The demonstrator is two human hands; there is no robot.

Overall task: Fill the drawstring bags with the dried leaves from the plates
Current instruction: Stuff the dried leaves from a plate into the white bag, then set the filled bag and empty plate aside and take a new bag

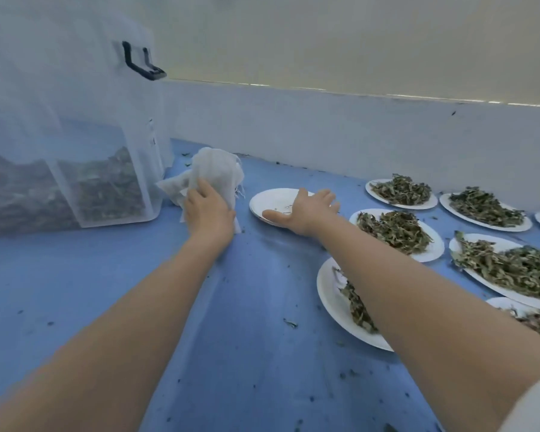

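A white cloth drawstring bag (215, 171) stands bunched up on the blue surface, beside a clear bin. My left hand (207, 210) grips the bag from the near side, fingers curled into the cloth. My right hand (306, 208) lies flat with spread fingers on a nearly bare white plate (264, 201) that holds only crumbs. Several white plates heaped with dried green leaves (396, 230) lie to the right, and one near plate (334, 294) is partly hidden under my right forearm.
A clear plastic bin (106, 169) with a black latch, holding dried leaves, stands at the left. A white wall (325, 135) runs along the back of the blue surface (247, 353). Leaf crumbs are scattered over the surface.
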